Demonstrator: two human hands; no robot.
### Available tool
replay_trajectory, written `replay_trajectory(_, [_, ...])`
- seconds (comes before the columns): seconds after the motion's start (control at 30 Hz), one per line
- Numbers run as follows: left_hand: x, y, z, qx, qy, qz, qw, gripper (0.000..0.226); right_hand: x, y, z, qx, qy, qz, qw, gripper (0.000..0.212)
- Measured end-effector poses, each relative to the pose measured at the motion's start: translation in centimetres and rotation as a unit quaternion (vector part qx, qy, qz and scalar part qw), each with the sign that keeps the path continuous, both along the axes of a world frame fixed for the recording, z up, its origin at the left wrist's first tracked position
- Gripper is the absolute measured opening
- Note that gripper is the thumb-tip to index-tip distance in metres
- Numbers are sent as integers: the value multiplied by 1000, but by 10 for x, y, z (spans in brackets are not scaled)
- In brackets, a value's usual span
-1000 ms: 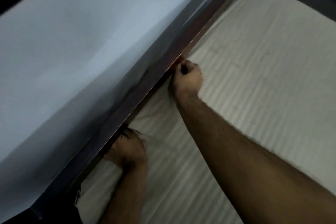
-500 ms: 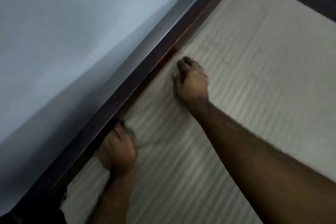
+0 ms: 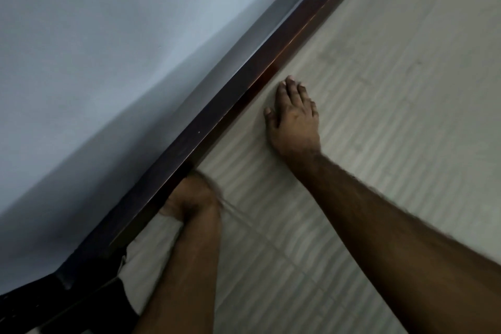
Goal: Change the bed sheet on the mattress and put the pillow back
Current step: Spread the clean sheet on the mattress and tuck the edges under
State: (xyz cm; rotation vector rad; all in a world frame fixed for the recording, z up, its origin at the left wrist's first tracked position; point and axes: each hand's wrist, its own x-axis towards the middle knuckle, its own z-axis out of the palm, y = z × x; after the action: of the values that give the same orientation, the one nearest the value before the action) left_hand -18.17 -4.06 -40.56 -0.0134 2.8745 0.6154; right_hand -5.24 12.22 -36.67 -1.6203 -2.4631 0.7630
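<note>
A pale striped bed sheet (image 3: 379,122) covers the mattress, which fills the right half of the view. My right hand (image 3: 294,116) lies flat on the sheet with straight fingers, close to the dark wooden bed frame (image 3: 244,89). My left hand (image 3: 192,196) is lower left at the mattress edge, its fingers pushed down between the sheet and the frame, with a crease in the sheet running from it. Its fingertips are hidden. No pillow is in view.
A plain grey-white wall (image 3: 108,62) rises behind the frame at the left. A dark object (image 3: 89,306) sits at the lower left corner beside the mattress end.
My right hand has come out of the gap by the frame and now lies flat on the sheet with straight fingers. My left hand stays tucked at the mattress edge.
</note>
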Motion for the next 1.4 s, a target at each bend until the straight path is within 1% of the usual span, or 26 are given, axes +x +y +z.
replay_trajectory(0.03, [2, 3, 6, -3, 15, -10, 1000, 41, 0, -5, 0, 4, 0, 7, 1000, 63])
replay_trajectory(0.1, [3, 1, 20, 20, 31, -89, 995, 41, 2, -14, 1, 16, 9, 19, 1000, 62])
replay_trajectory(0.17, [11, -10, 37, 32, -3, -186, 982, 58, 5, -24, 1, 29, 18, 36, 999, 61])
replay_trajectory(0.2, [15, -19, 44, 37, 8, -201, 979, 63, 7, -31, 1, 32, 16, 52, 998, 61])
replay_trajectory(0.23, [19, -29, 48, 34, 35, -221, 974, 65, 9, -40, 1, 35, 16, 73, 997, 60])
replay_trajectory(0.3, [31, -54, 56, -23, 55, -254, 965, 55, 11, -60, -2, 50, 21, 136, 989, 58])
replay_trajectory(0.33, [35, -67, 56, -44, 81, -253, 963, 47, 11, -70, -5, 61, 19, 176, 982, 57])
replay_trajectory(0.37, [37, -82, 57, -67, 89, -258, 960, 38, 9, -79, -9, 71, 12, 216, 974, 57])
replay_trajectory(0.4, [34, -94, 56, -73, 87, -239, 964, 31, 8, -85, -12, 71, -2, 246, 967, 58])
replay_trajectory(0.47, [29, -109, 61, -83, 82, -211, 970, 23, 1, -88, -13, 57, -21, 262, 963, 59])
replay_trajectory(0.57, [23, -111, 61, -103, 102, -222, 964, 29, -15, -79, -5, 37, -39, 255, 966, 60])
replay_trajectory(0.63, [23, -112, 58, -118, 105, -208, 965, 32, -26, -76, 3, 34, -55, 255, 965, 61])
replay_trajectory(0.73, [21, -120, 57, -99, 98, -207, 968, 38, -30, -92, 11, 38, -39, 271, 961, 57])
replay_trajectory(0.8, [18, -135, 57, -78, 85, -226, 967, 32, -27, -118, 12, 71, -13, 310, 948, 52])
replay_trajectory(0.83, [17, -142, 58, -72, 83, -248, 963, 25, -25, -130, 11, 93, -2, 331, 939, 50])
replay_trajectory(0.87, [16, -151, 59, -71, 82, -272, 956, 25, -24, -142, 9, 110, 7, 349, 931, 47])
replay_trajectory(0.93, [14, -168, 59, -80, 79, -296, 948, 42, -30, -159, 4, 120, 16, 363, 924, 46])
replay_trajectory(1.0, [13, -179, 61, -96, 100, -295, 945, 42, -41, -163, 6, 108, 19, 353, 929, 41])
replay_trajectory(1.07, [12, -194, 62, -102, 137, -286, 943, 35, -55, -163, 9, 88, 3, 351, 932, 33])
replay_trajectory(1.1, [12, -202, 63, -91, 139, -270, 948, 31, -61, -163, 12, 69, -11, 349, 934, 34])
replay_trajectory(1.17, [13, -213, 62, -59, 115, -224, 966, 33, -70, -162, 15, 36, -13, 320, 947, 34])
replay_trajectory(1.23, [14, -225, 60, 13, 83, -134, 987, 35, -74, -162, 17, -3, 16, 282, 959, 31])
replay_trajectory(1.27, [14, -231, 58, 63, 70, -85, 992, 34, -74, -164, 16, -18, 36, 263, 964, 30])
replay_trajectory(1.3, [12, -234, 55, 118, 43, -47, 991, 33, -72, -166, 14, -31, 58, 242, 968, 30])
replay_trajectory(1.33, [11, -235, 52, 181, -7, -20, 983, 31, -70, -168, 11, -39, 84, 221, 971, 32])
replay_trajectory(1.4, [9, -234, 51, 303, -121, 29, 945, 26, -65, -178, 6, -32, 129, 188, 973, 38])
